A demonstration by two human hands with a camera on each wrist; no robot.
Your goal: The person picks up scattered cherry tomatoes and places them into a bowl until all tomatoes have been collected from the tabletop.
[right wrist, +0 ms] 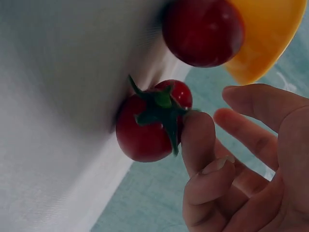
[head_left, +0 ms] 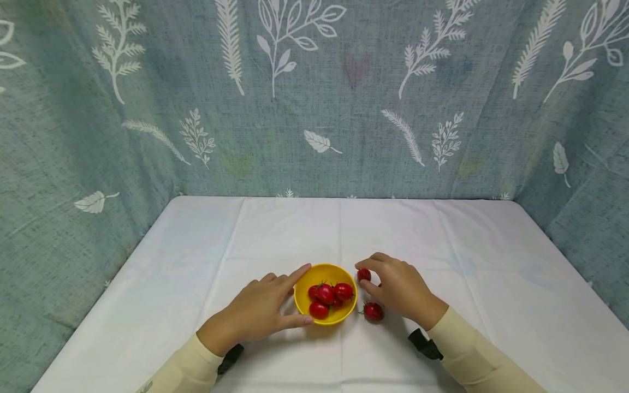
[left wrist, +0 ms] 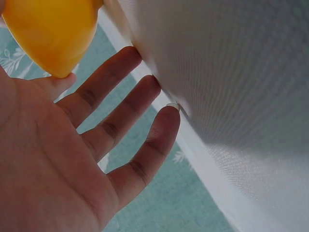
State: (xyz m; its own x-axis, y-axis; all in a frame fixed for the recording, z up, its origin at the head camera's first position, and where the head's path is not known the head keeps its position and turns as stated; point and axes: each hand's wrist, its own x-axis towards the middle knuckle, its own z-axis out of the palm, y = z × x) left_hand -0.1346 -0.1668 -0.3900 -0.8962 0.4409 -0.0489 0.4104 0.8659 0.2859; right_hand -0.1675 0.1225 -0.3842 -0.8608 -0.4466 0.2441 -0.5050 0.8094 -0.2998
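My left hand [head_left: 257, 308] rests its thumb and index finger against the rim of a yellow bowl [head_left: 298, 303]. Its other fingers [left wrist: 157, 135] stretch out close to the cloth. Several cherry tomatoes [head_left: 325, 293] lie in the bowl. Right of it, my right hand [head_left: 400, 286] arches over a cherry tomato [head_left: 364, 274], index finger and thumb on either side. In the right wrist view, thumb and index fingertips stand apart from that tomato, while another finger meets the green cap of a nearer cherry tomato [right wrist: 145, 128]. One more cherry tomato [head_left: 373, 311] lies near the thumb.
A white cloth [head_left: 206, 234] with fold lines covers the table. Green-grey curtains [head_left: 314, 120] with white leaf prints hang behind and at both sides. Black straps [head_left: 425, 345] sit at the wrists.
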